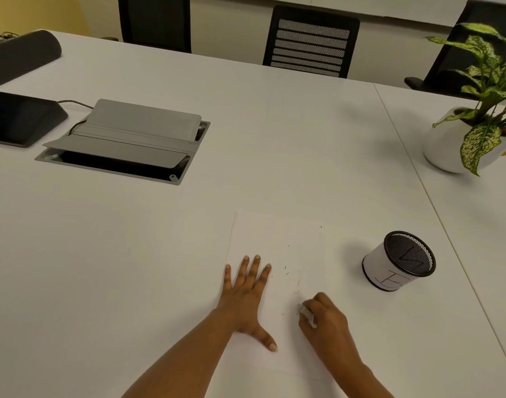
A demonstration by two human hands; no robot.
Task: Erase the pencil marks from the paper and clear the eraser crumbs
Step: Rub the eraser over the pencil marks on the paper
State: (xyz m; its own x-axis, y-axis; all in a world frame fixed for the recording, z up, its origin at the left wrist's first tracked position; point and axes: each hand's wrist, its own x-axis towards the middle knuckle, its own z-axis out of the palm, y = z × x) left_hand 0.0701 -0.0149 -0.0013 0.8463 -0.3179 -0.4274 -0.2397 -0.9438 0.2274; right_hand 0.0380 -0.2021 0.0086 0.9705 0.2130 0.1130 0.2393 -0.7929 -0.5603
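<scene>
A white sheet of paper (277, 239) lies on the white table in front of me. My left hand (246, 294) rests flat on its left part, fingers spread, pressing it down. My right hand (325, 320) is closed around a small white eraser (307, 311), whose tip touches the paper near its lower right. Dark eraser crumbs (286, 270) are scattered over the sheet between my hands. Faint pencil traces show near the eraser; they are too pale to read.
A mesh pen cup (398, 261) with a white wrap stands right of the paper. A potted plant (475, 133) sits at the far right. An open grey cable hatch (125, 139) and a dark tablet (19, 119) are at the left. Black chairs stand behind the table.
</scene>
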